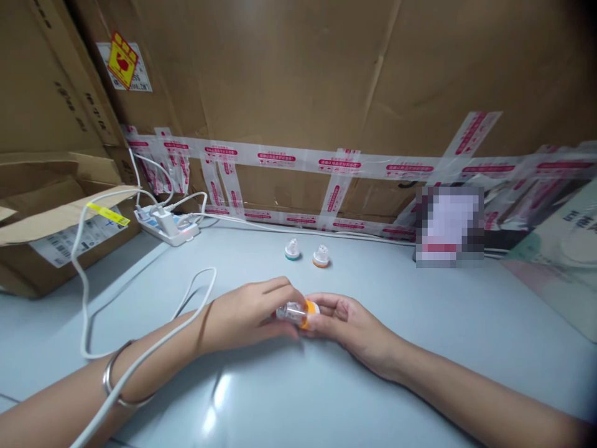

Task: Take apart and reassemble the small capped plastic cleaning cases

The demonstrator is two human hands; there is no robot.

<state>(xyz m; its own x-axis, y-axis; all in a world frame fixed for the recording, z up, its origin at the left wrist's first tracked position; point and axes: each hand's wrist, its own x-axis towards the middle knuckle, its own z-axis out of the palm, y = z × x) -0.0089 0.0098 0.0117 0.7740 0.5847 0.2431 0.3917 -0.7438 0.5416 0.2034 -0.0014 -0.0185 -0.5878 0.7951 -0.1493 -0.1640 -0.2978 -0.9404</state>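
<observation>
On my feed the left hand (261, 305) grips the small clear bottle (291, 313) mid-scene, right hand (354, 320) pinching its orange band (308, 313). I'd keep both holds firm, bottle steady. Teal-rimmed piece (292, 250) and orange-rimmed piece (321, 256) sit farther off; white cable (86, 311) crossing the left forearm could snag tbh.

There are two white-topped pieces (321, 256), one clear bottle (291, 313) and one power strip (173, 236).
</observation>
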